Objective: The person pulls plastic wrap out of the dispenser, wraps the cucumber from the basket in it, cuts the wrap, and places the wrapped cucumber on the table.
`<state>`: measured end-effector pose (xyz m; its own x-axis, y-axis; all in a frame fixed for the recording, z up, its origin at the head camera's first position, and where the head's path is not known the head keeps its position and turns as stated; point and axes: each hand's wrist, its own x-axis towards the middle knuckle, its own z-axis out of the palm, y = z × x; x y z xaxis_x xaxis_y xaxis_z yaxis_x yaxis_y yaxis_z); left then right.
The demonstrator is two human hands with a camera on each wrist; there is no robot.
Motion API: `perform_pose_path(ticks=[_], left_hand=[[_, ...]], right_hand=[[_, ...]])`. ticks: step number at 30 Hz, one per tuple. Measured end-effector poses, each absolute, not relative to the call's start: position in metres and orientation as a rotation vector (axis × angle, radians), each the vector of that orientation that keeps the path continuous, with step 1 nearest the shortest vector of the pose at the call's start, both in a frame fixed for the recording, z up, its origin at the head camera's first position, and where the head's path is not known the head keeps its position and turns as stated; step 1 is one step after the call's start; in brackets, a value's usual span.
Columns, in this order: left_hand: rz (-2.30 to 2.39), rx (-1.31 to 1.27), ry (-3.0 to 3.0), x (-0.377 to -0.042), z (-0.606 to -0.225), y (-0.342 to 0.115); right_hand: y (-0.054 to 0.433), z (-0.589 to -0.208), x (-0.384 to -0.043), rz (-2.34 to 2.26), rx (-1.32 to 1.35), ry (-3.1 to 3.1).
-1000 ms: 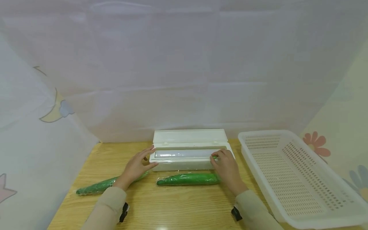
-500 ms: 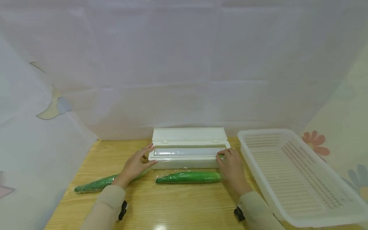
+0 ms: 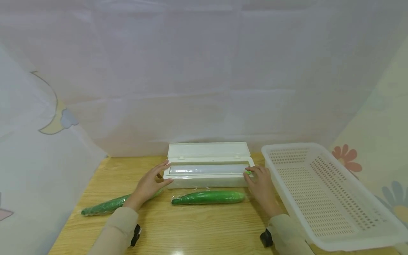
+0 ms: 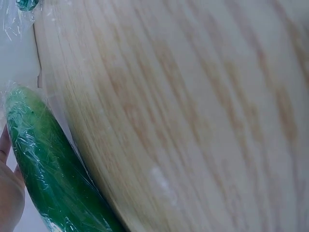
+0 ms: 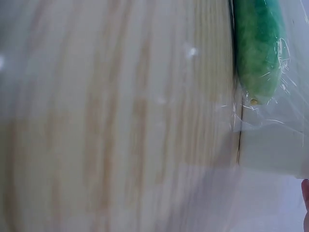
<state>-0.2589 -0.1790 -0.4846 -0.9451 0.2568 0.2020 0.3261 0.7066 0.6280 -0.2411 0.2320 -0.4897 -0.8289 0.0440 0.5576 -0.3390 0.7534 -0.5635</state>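
A white cling film dispenser stands at the back of the table, lid raised, film roll inside. My left hand grips its left end, the thumb at the front. My right hand pinches the small green slide cutter near the dispenser's right end. Just in front lies a cucumber under clear film; its pale end shows in the right wrist view. Beneath my left forearm rests another cucumber, wrapped in film, large in the left wrist view.
To the right a white perforated plastic basket stands close to my right forearm. The wooden table ends against a pale cloth backdrop, and patterned cloth hangs at both sides.
My right hand has slid right with the green slide cutter, along the dispenser to near its right end. The left hand keeps its hold on the left end.
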Motion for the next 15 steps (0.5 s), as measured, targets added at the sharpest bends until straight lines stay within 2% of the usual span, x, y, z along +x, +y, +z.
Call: perform_pose_path(ticks=[15], left_hand=[[-1.095, -0.464, -2.827, -0.2583, -0.4840, -0.1783]], right_hand=[[0.2324, -0.4968, -0.2419, 1.048, 0.113, -2.280]])
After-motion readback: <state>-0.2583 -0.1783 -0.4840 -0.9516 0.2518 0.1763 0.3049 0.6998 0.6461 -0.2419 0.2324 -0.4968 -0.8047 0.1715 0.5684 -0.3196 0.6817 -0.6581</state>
